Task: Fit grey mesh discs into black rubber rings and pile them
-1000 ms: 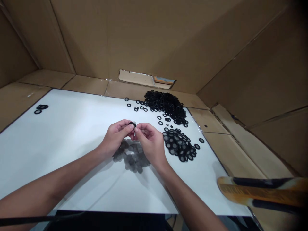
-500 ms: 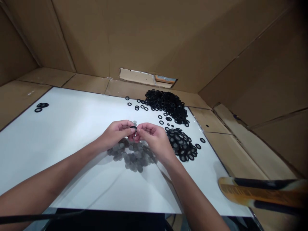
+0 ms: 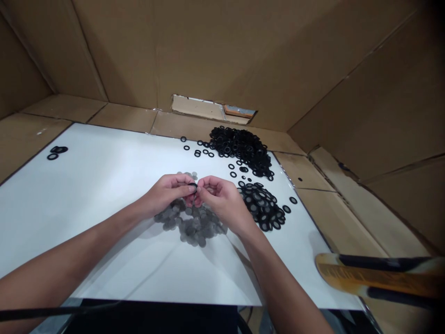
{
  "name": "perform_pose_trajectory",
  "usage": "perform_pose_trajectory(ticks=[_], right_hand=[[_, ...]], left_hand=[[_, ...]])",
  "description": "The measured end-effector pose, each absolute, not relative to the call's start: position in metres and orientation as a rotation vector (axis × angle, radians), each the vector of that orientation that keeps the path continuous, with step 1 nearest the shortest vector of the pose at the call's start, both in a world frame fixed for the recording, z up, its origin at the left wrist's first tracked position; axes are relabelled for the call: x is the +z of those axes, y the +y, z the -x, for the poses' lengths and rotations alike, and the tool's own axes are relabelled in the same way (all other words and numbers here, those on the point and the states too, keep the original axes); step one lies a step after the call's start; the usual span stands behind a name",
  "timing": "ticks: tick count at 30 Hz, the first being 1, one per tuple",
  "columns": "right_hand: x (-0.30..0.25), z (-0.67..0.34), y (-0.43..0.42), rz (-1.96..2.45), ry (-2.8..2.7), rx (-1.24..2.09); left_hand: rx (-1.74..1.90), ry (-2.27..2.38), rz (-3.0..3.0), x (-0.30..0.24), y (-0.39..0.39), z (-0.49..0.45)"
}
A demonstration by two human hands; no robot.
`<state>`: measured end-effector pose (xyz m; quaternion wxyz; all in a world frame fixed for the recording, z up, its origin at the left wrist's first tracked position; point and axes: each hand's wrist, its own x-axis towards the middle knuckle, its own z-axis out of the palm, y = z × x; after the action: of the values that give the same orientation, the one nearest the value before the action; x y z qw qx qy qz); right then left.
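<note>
My left hand [image 3: 174, 189] pinches a small black ring [image 3: 193, 185] between thumb and fingers. Against it, my right hand [image 3: 219, 194] has its fingertips closed at the ring's right side; whether they hold a small disc there is hidden. Below both hands spreads a loose pile of grey translucent discs [image 3: 194, 229], with a few more beyond the fingers. To the right of my right hand lies a heap of black rings with grey centres [image 3: 262, 206]. Farther back is a bigger heap of black rings [image 3: 239, 146], with several loose rings around it.
A white tabletop [image 3: 114, 162] carries everything, with cardboard walls [image 3: 222, 51] around it. Several black rings [image 3: 53, 157] lie at the far left. A yellow and black object [image 3: 375, 278] juts in at the lower right. The back wall has a slot [image 3: 198, 107].
My hands stay together around the ring with only slight finger movement. The view has tilted a little, and the heaps look unchanged.
</note>
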<state>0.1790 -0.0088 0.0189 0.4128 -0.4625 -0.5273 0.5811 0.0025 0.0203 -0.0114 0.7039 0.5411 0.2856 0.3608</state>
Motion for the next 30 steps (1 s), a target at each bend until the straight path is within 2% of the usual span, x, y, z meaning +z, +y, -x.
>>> perform_pose_trajectory(ticks=[7, 21, 30], right_hand=[[0.012, -0.176, -0.013, 1.205, -1.361, 1.312], [0.017, -0.169, -0.013, 1.169, -1.240, 1.290], [0.018, -0.178, -0.009, 1.177, -1.318, 1.463]], left_hand=[[0.837, 0.651, -1.128, -0.010, 0.019, -0.005], [1.006, 0.701, -1.046, -0.008, 0.012, -0.014], [0.743, 0.639, -1.175, -0.009, 0.022, -0.001]])
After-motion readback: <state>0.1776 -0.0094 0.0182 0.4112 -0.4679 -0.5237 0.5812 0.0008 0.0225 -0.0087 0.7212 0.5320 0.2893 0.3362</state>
